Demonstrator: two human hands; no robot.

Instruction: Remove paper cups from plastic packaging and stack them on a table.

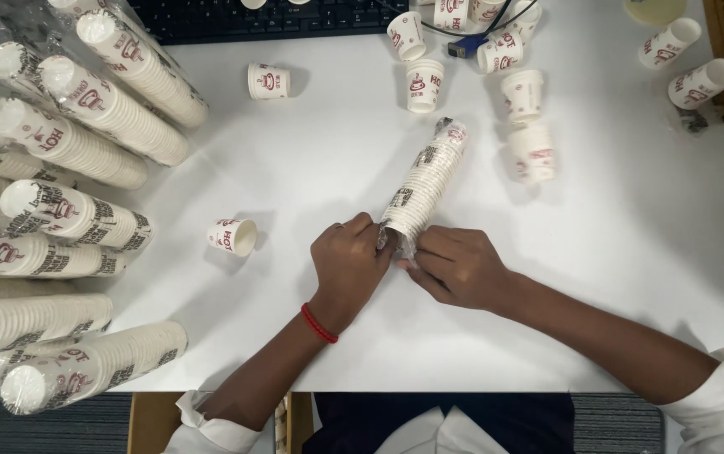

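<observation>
Along the desk's left edge lie wrapped sleeves of paper cups point(84, 126), piled several deep. A single loose cup point(232, 236) lies on its side near them. At the middle of the desk point(631, 252), toward its near edge, the left hand point(349, 261) and right hand point(456, 267) both pinch the clear wrap at the near end of a stacked cup sleeve point(425, 181), which lies slanting away from them. More loose cups point(523, 94) are scattered toward the far right corner. Judging from this, a hard tug on the wrap could jerk the stack apart and roll cups toward the desk's edge.
</observation>
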